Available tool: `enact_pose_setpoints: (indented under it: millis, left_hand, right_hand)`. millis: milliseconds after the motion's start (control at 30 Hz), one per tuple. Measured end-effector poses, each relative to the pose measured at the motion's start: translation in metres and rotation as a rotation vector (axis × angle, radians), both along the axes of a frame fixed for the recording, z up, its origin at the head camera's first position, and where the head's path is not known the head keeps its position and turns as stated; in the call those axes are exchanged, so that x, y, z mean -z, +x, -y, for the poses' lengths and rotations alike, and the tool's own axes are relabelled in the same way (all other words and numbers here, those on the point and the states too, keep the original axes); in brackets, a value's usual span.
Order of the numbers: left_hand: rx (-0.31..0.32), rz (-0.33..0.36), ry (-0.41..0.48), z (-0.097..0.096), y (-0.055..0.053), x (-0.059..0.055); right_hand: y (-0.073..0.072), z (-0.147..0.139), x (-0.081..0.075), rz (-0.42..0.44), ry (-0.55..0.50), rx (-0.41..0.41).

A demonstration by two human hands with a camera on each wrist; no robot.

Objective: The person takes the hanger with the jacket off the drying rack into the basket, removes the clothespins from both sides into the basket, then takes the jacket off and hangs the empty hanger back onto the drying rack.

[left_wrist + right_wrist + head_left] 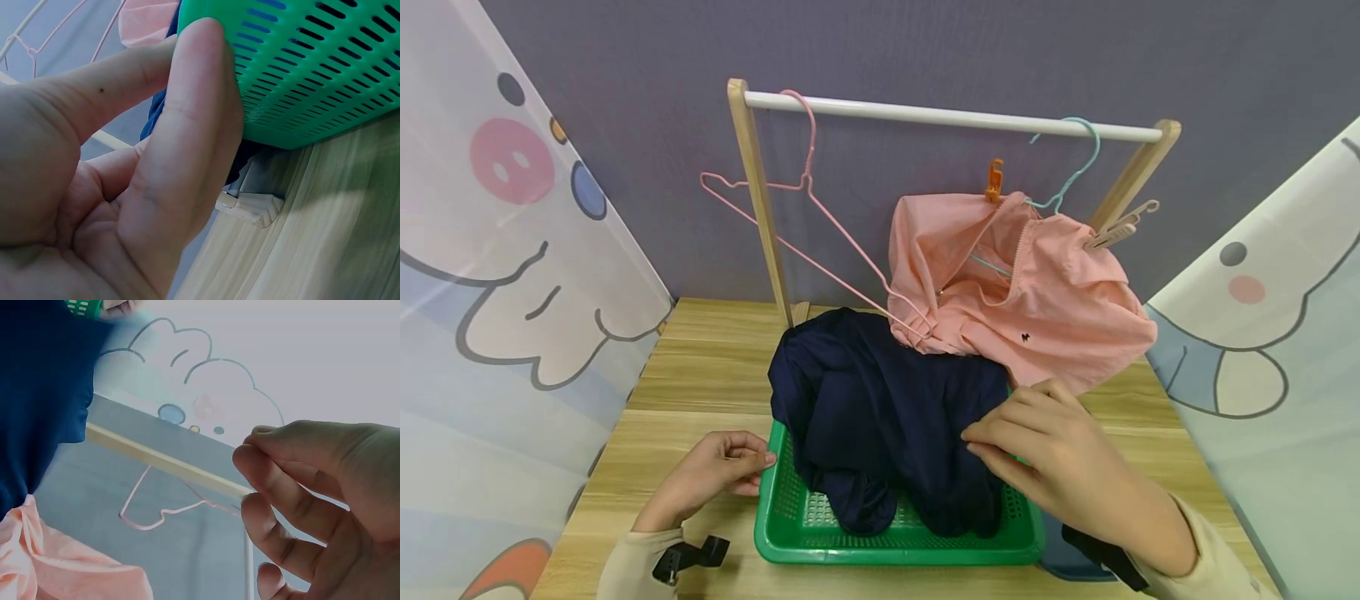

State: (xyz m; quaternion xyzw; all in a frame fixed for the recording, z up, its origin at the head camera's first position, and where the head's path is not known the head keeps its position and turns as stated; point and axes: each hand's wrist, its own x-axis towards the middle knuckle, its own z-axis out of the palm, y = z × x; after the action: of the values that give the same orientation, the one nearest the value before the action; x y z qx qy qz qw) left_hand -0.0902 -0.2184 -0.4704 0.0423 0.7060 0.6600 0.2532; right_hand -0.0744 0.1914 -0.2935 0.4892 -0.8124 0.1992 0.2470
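Note:
My left hand point(718, 468) pinches the left rim of a green plastic basket point(895, 557); in the left wrist view its thumb and fingers close over the slotted side. A crumpled navy blue garment point(850, 408) fills the basket and spills over its back edge. Over the basket's right side hovers my right hand point(1048, 446), fingers loosely bent and thumb near the index fingertip, with nothing between them in the right wrist view. Behind, a pink zip-neck garment point(1067, 308) hangs on a teal hanger point(1093, 150), its lower edge slumped beside the navy cloth.
A white rod point(925, 112) on wooden posts spans the back. A pink hanger point(811, 150) hangs tilted from it at left. An orange clip point(995, 179) and a beige clip point(1112, 236) grip the pink garment. Something dark blue point(1063, 554) lies by the basket's right corner.

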Motion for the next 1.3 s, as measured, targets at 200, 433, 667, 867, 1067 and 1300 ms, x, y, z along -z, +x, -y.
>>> enact_pose_setpoints:
  millis: [200,433,667,867,1067,1300]
  left_hand:
    - [0.007,0.001,0.001,-0.001,-0.002,0.002]
    - [0.014,0.004,0.022,0.0,-0.003,0.003]
    - [0.019,0.011,0.023,0.002,-0.005,0.003]
    - [0.023,0.02,0.027,0.002,-0.006,0.004]
    - [0.03,0.026,0.033,0.0,-0.006,0.004]
    - [0.033,0.029,0.038,0.001,-0.006,0.003]
  right_hand:
    - [-0.016,-0.004,0.009,0.06,0.058,0.065]
    - [-0.056,0.009,0.029,0.104,0.219,0.159]
    - [-0.104,0.068,0.067,0.167,0.428,0.266]
    - [-0.134,0.126,0.087,0.192,0.475,0.301]
    - [-0.141,0.144,0.085,0.165,0.404,0.3]
    - [-0.098,0.11,0.072,0.02,0.186,0.179]
